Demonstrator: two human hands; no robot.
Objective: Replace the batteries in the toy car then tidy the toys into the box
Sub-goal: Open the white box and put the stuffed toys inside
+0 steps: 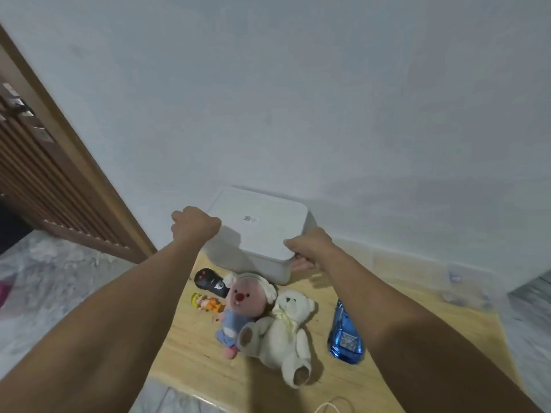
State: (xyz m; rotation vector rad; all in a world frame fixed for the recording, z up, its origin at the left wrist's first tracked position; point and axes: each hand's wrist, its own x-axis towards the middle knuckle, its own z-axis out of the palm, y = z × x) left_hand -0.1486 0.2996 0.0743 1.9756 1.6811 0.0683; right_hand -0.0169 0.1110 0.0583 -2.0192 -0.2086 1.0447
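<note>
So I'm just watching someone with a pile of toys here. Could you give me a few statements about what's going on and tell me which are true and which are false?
1. Both hands grip the lid of the white box. True: the left hand holds its left edge, the right hand its near right corner.
2. The blue toy car is already inside the box. False: it lies on the wooden table, right of the plush toys.
3. The white teddy bear lies beside the pink-faced plush. True.
4. The black remote is held in the right hand. False: it lies on the table near the box's left corner.
5. The small orange figure stands on the lid. False: it lies on the table.
</note>
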